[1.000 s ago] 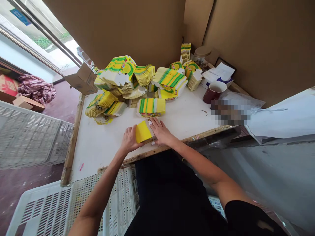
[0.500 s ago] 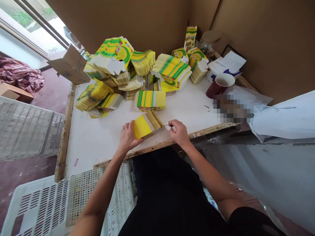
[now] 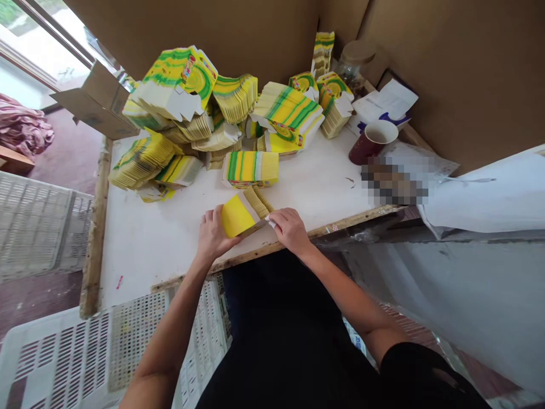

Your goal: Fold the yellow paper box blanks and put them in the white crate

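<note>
A stack of flat yellow printed cartons (image 3: 237, 216) stands near the front edge of the table. My left hand (image 3: 213, 234) is wrapped round its left end, fingers behind and thumb in front. At the stack's right end my right hand (image 3: 290, 229) is closed in a pinch on a small white piece (image 3: 271, 220), seemingly paper or card. That piece touches or nearly touches the carton ends; I cannot tell which. Just behind lies another carton stack (image 3: 250, 168) with green, yellow and white stripes.
Piled carton stacks (image 3: 170, 85) fill the back of the white table (image 3: 140, 238). A dark red mug (image 3: 369, 143), a lidded jar (image 3: 354, 59) and papers (image 3: 385, 102) stand at the back right. An open cardboard box (image 3: 102, 102) is at the left; plastic crates (image 3: 63, 352) stand below.
My right hand has come left with the white piece, up to the end of the carton stack. The left hand keeps its hold. The whole view has shifted slightly.
</note>
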### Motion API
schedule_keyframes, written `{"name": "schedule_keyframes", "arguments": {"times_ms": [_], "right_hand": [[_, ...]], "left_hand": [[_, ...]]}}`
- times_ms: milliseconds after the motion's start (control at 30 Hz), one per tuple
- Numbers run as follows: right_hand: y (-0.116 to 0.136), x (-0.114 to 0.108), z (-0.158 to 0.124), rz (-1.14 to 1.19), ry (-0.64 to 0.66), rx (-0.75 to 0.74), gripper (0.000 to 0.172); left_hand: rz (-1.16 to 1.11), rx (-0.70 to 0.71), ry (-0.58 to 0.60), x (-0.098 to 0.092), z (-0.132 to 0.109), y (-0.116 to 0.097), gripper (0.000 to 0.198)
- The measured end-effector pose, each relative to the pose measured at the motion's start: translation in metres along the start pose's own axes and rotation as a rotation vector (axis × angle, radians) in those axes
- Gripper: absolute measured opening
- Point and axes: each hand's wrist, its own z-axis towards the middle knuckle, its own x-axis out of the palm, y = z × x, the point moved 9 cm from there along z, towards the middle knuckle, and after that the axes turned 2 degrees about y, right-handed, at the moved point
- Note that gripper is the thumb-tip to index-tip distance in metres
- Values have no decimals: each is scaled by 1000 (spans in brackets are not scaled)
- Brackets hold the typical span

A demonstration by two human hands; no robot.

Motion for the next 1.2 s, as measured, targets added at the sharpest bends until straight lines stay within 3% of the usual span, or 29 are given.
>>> {"name": "schedule_keyframes", "arguments": {"times_ms": [167,500,900,1100,1200], "right_hand": [[2,1,-1,-28,10,-9,31],[7,0,-9,-60,-7,-18,35],[8,11,21,-103,53,77,21],[2,24,28,-119,87,217,20],[-1,26,28,-69,39,322,18]], "left_hand": [[2,10,-42,-1,0,1,83],[8,-23,-8,-1,1,0,84],[16,-30,-98,-3,-3,2,81],[-1,-102,-111,-1,-3,5,84],[-12,-147,-109,0,-3,6,86]]}}
